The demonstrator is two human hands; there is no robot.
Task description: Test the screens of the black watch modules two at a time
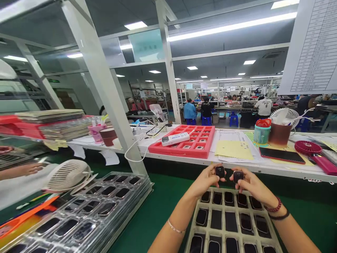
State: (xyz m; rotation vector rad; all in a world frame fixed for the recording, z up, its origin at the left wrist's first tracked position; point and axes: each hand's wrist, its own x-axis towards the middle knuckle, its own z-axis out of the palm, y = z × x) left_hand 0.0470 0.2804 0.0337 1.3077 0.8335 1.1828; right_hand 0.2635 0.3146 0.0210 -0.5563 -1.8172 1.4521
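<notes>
My left hand (207, 178) pinches a small square smartwatch body (220, 171), its dark screen facing me with faint lit marks. In my right hand (246, 181) is a second smartwatch body (238, 176), gripped between thumb and fingers. Both watches are held side by side, a small gap apart, above the far edge of a pale compartment tray (207, 203). Most visible compartments hold a dark-screened watch body; two in the second row show only a dark bottom.
To the left stand stacked clear trays (126, 203) of watch screens and a white fan (68, 174). On the shelf ahead lie a red foam tray (181, 151) with a white labelled box, yellow paper (233, 149), a phone (281, 155) and a magenta handheld fan (308, 147).
</notes>
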